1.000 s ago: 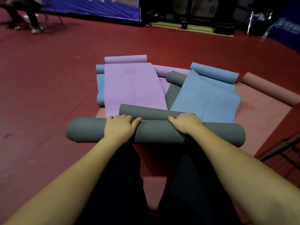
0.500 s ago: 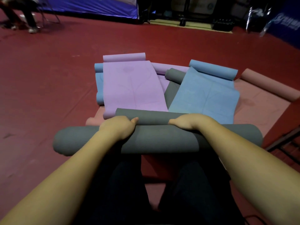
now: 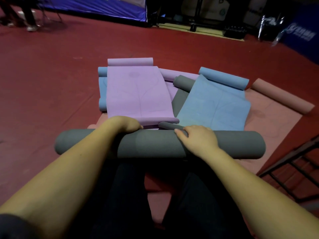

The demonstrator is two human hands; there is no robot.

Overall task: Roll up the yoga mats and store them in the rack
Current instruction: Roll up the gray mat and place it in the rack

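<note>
A thick grey rolled yoga mat [image 3: 155, 145] lies crosswise in front of my knees. My left hand [image 3: 126, 124] curls over its far top edge on the left. On top of the roll to the right rests my right hand [image 3: 196, 138], fingers curved around it. Only a short grey flap [image 3: 170, 126] of the mat's loose end shows beyond the roll. Behind it lie a partly unrolled purple mat [image 3: 136, 94], a blue mat [image 3: 217, 104], another grey roll [image 3: 183, 82] and a pink mat [image 3: 269, 121] with its rolled end at the far right.
A dark metal rack frame [image 3: 291, 171] stands at the right edge. Red floor spreads to the left and far side. A blue banner [image 3: 107, 7] and dark equipment line the back. A person's legs [image 3: 25, 16] show at the top left.
The grey roll has grown thicker and come toward me as the loose end was wound in. My right hand shifted from the far edge onto the top of the roll.
</note>
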